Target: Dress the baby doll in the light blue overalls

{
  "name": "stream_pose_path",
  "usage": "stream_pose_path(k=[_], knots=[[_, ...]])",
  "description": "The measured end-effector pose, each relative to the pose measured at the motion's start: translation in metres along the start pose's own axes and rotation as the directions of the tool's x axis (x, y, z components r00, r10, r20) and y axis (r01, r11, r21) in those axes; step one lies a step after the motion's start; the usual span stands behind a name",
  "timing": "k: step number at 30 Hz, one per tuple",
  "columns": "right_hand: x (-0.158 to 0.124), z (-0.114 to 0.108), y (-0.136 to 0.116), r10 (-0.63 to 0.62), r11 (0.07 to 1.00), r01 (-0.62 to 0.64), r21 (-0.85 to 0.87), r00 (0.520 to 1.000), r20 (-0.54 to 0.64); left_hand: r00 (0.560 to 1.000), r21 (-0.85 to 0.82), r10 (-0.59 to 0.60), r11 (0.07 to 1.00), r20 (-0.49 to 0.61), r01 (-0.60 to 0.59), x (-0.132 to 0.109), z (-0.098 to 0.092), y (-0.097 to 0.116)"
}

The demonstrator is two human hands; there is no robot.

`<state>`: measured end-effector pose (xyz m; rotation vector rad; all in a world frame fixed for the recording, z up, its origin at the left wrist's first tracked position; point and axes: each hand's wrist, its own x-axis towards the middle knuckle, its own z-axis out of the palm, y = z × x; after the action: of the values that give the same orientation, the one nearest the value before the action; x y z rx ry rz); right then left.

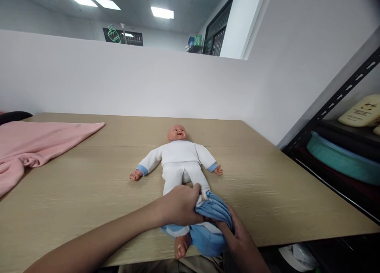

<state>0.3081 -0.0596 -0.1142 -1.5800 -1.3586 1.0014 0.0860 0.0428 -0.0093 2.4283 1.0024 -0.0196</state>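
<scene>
A baby doll (179,152) lies on its back on the table, head away from me, in a white outfit with blue cuffs. Blue doll trousers (210,243) are bunched around its lower legs. My left hand (182,205) is closed at the doll's leg on the right, pinching the gathered edge of the trousers; its fingertips are partly hidden. On the other side my right hand (237,233) grips the bunched leg of the same trousers, its fingers partly under the fabric. One bare doll foot (181,247) sticks out near the table's front edge.
A pink cloth (44,146) lies on the left of the wooden table (267,197), with a black curved object (16,116) behind it. On the right, a black shelf rack (326,186) holds a teal basin (341,158) and a yellow bottle (362,111). A white partition (133,83) rises behind.
</scene>
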Motion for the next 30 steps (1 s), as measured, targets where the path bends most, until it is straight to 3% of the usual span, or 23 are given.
stream_pose_path(k=[4,6,11,16,22,26,30], knots=[[0.001,-0.007,0.017,0.093,0.991,-0.093,0.094,0.996,-0.002,1.000,-0.226,0.003,0.974,-0.014,-0.006,0.002,-0.001,-0.006],[-0.002,-0.007,0.025,0.120,0.983,-0.117,0.144,0.993,-0.012,0.998,-0.262,0.023,0.964,-0.055,-0.037,0.000,-0.002,-0.003],[-0.016,0.000,0.028,0.139,0.971,-0.120,0.205,0.987,-0.081,0.997,-0.042,0.014,0.999,-0.070,-0.017,-0.007,-0.003,0.007],[-0.021,0.009,0.017,0.066,0.958,-0.046,0.282,0.996,-0.063,0.997,-0.148,-0.032,0.989,-0.071,0.021,-0.007,-0.008,0.004],[-0.013,0.030,0.008,-0.073,0.921,0.172,0.350,0.958,-0.278,0.993,-0.347,-0.001,0.937,-0.119,-0.041,-0.004,-0.015,-0.005],[-0.007,0.035,-0.003,-0.249,0.884,0.341,0.321,0.922,-0.295,0.997,-0.360,0.010,0.932,-0.081,-0.039,-0.001,-0.015,-0.008],[-0.004,0.022,-0.006,-0.232,0.902,0.296,0.315,0.946,-0.226,0.997,-0.357,0.042,0.932,-0.065,-0.063,0.000,-0.018,-0.012]])
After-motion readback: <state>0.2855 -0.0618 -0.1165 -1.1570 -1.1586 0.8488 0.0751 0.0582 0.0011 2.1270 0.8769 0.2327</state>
